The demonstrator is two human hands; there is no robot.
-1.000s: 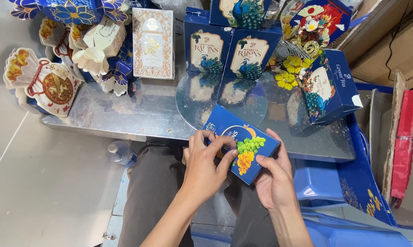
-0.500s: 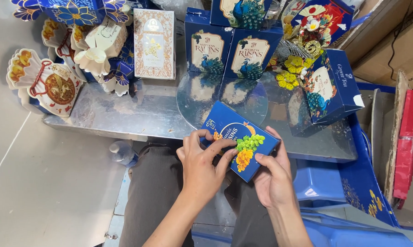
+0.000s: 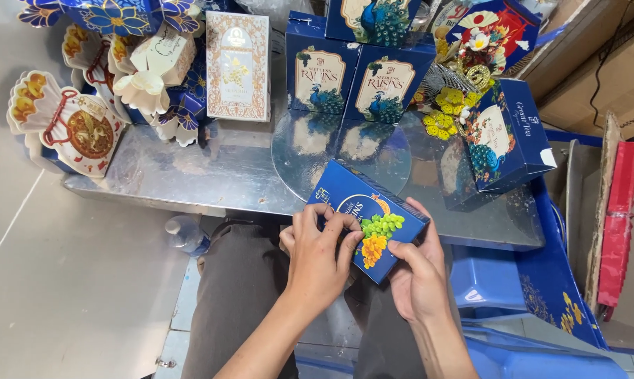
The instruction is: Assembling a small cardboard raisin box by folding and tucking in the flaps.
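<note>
hands [image 3: 322,254] [image 3: 416,277] gripping blue grape-printed box [image 3: 368,219], peacock boxes [image 3: 353,83] behind

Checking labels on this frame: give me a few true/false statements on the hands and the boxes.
1. Both hands hold one blue box with a grape picture. True: left hand and right hand grip it.
2. The held box rests flat on the metal table. False: it is held at the table's near edge, over the lap.
3. Two blue peacock boxes stand upright on the table. True.
4. The round mirror plate lies on the floor. False: it lies on the table.
5. The plastic bottle is in the left hand. False: it lies below the table.
</note>
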